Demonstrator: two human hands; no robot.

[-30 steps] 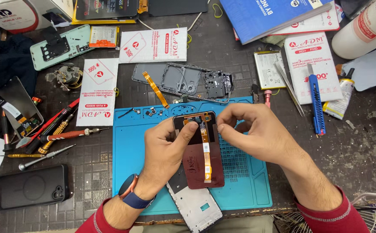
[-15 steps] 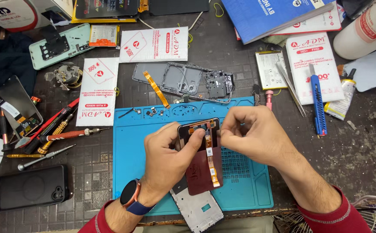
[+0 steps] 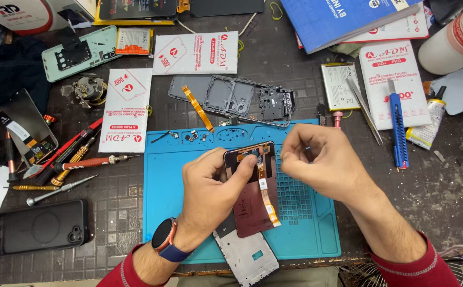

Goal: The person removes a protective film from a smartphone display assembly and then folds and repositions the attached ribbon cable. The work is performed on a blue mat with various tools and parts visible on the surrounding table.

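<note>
Head view: since half a second ago the right hand [image 3: 322, 162] has drawn back from the phone display panel [image 3: 253, 194] and now sits just beside its top right corner, fingers pinched together; what they pinch, if anything, is too small to tell; the left hand [image 3: 210, 194] has stayed on the panel, gripping its upper left edge with the thumb pressed near the top; the panel lies tilted on the blue work mat [image 3: 306, 234], an orange flex cable [image 3: 266, 194] running down its back; a grey phone frame [image 3: 247, 258] lies under its lower end; a dismantled phone chassis [image 3: 242, 98] rests beyond the mat.
</note>
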